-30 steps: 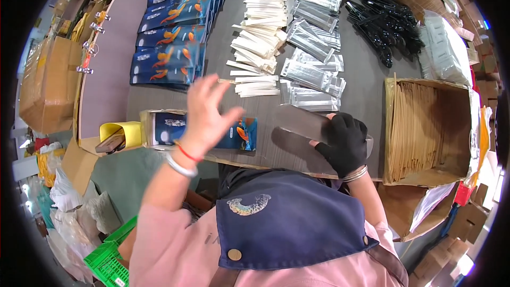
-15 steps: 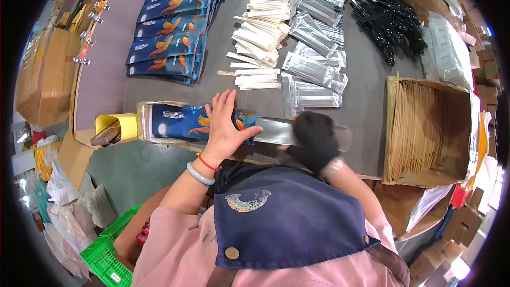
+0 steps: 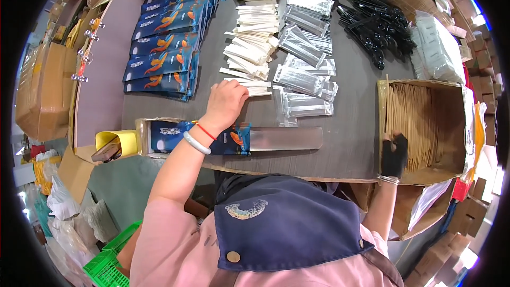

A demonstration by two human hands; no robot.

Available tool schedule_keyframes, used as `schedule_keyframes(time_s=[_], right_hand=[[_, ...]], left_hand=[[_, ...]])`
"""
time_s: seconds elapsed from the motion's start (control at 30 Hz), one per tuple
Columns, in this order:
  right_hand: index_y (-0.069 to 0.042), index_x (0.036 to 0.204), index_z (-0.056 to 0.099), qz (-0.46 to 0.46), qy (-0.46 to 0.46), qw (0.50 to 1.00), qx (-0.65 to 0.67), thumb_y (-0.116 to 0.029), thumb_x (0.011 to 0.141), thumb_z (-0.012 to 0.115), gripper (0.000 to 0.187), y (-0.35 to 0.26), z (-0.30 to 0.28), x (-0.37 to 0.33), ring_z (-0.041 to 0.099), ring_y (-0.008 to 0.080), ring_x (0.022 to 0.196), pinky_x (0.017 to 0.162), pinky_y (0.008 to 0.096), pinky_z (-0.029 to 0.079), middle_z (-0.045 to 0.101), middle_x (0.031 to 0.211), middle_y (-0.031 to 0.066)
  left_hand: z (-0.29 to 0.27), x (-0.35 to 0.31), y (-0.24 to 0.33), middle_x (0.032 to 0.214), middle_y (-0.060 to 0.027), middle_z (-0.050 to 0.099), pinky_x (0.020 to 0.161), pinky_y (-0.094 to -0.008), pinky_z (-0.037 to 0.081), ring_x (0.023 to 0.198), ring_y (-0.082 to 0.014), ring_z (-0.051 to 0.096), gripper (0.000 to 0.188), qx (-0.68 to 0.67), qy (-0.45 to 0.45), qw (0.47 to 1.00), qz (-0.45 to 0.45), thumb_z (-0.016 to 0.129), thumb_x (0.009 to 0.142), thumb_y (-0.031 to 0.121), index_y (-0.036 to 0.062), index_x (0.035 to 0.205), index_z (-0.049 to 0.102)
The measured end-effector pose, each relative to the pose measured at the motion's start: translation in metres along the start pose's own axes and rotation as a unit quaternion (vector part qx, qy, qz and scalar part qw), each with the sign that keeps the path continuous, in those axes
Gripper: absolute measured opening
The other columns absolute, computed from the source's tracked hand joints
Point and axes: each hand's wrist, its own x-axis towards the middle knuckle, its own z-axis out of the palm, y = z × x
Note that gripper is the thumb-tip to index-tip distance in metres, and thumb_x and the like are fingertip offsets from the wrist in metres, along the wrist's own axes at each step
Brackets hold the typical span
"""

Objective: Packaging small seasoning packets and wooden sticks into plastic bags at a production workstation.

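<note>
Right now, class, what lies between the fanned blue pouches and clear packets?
In the head view, a column of white strips lies between the blue pouches and the clear packets, with the left hand at its near end.

A taped cardboard box (image 3: 45, 87) is seen beyond the mauve panel (image 3: 104, 74), whose edge is dotted with small metal fittings (image 3: 91, 35). Below, white plastic bags (image 3: 62, 194) are heaped near a green crate (image 3: 101, 272), partly hidden.
</note>
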Motion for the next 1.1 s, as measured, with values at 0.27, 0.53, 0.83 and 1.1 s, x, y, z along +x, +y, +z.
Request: schedule_keyframes(time_s=[0.27, 0.53, 0.83, 1.1], right_hand=[[-0.001, 0.104, 0.066, 0.040, -0.014, 0.992, -0.118, -0.018, 0.086, 0.068, 0.025, 0.058, -0.029, 0.003, 0.062, 0.0310, 0.097, 0.085, 0.0404, 0.049, 0.064, 0.099, 0.0156], [0.000, 0.104, 0.064, -0.001, 0.020, 0.989, -0.147, -0.013, 0.081, 0.065, 0.027, 0.054, -0.027, 0.003, 0.061, 0.0358, 0.100, 0.089, 0.0432, 0.049, 0.064, 0.102, 0.0187], [0.000, 0.106, 0.062, 0.006, -0.010, 0.969, -0.248, -0.021, 0.085, 0.060, 0.030, 0.038, -0.024, -0.001, 0.059, 0.0407, 0.103, 0.090, 0.0485, 0.047, 0.063, 0.105, 0.0227], [0.000, 0.115, 0.061, 0.117, -0.111, 0.937, -0.309, -0.017, 0.085, 0.060, 0.035, -0.018, -0.033, 0.009, 0.060, 0.0389, 0.107, 0.093, 0.0455, 0.048, 0.063, 0.112, 0.0208]], left_hand=[[-0.012, 0.018, 0.004, 0.086, -0.0132, 0.068, 0.072, -0.0383, 0.052, 0.082, -0.0317, 0.065, 0.008, -0.155, -0.051, 0.985, -0.054, 0.070, 0.080, 0.005, 0.0040, 0.088, 0.068], [-0.006, 0.065, 0.026, 0.091, -0.0128, 0.069, 0.078, -0.0364, 0.052, 0.086, -0.0294, 0.066, 0.015, -0.169, -0.023, 0.985, -0.010, 0.077, 0.074, 0.010, 0.0045, 0.087, 0.070], [0.038, 0.104, 0.052, 0.103, -0.0042, 0.061, 0.086, -0.0449, 0.044, 0.106, -0.0290, 0.054, 0.035, -0.020, -0.101, 0.993, 0.060, 0.083, 0.066, 0.021, 0.0153, 0.098, 0.070], [0.012, 0.088, 0.072, 0.077, -0.0093, 0.067, 0.066, -0.0384, 0.051, 0.072, -0.0279, 0.065, 0.025, -0.256, -0.096, 0.962, -0.013, 0.081, 0.071, 0.015, 0.0068, 0.091, 0.067]])
